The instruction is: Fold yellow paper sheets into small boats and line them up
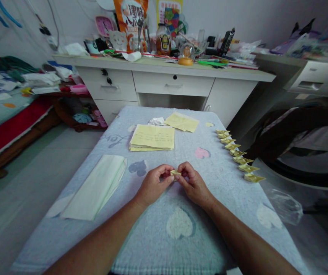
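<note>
Between my two hands, over the middle of the cloth-covered table (158, 236), is a small piece of folded yellow paper (176, 173). My left hand (156, 182) pinches its left end between thumb and fingers. At the other end, my right hand (193, 184) grips it the same way. The fingers cover part of the paper, so its full shape is hidden. Beyond the hands lies a stack of yellow paper sheets (152, 136) with handwriting on top. Along the table's right edge runs a row of several folded yellow paper boats (246, 168).
More yellow sheets (182, 122) and a crumpled white tissue (157, 121) lie at the far side. A folded pale green paper (98, 187) rests on the left. Behind stands a white desk (172, 82) crowded with objects; a washing machine (313, 84) is at right.
</note>
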`<state>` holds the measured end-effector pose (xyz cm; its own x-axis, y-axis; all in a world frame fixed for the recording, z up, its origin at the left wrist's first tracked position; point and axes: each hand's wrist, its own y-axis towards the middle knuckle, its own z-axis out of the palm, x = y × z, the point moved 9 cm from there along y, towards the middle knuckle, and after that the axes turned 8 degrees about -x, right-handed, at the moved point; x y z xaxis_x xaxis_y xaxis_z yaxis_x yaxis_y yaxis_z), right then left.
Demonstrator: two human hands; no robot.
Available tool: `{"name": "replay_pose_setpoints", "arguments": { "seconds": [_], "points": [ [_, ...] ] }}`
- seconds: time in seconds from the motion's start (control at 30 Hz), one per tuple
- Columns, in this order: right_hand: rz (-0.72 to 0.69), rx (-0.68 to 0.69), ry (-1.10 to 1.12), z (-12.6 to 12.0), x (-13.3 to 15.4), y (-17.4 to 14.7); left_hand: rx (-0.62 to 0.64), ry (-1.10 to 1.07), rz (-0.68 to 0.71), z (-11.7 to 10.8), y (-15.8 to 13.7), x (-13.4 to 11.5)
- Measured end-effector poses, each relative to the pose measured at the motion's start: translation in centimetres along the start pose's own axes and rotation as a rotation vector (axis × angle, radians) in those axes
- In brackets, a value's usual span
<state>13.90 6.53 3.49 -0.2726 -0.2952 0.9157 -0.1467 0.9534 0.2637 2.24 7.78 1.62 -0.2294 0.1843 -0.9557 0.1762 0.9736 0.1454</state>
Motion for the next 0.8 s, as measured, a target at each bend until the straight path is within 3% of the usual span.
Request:
{"name": "replay_pose_setpoints", "arguments": {
  "seconds": [0.2, 0.43, 0.8],
  "points": [
    [-0.085, 0.002, -0.074, -0.2, 1.2, -0.1, -0.046, -0.015, 0.011, -0.6, 0.0, 0.0],
    [-0.098, -0.144, -0.134, -1.4, 1.3, 0.0, -0.046, 0.136, 0.072, -0.4, -0.4, -1.0],
    [-0.125, -0.131, -0.113, -1.1, 1.2, 0.1, -0.033, 0.352, 0.187, 0.1, -0.6, -2.0]
  ]
}}
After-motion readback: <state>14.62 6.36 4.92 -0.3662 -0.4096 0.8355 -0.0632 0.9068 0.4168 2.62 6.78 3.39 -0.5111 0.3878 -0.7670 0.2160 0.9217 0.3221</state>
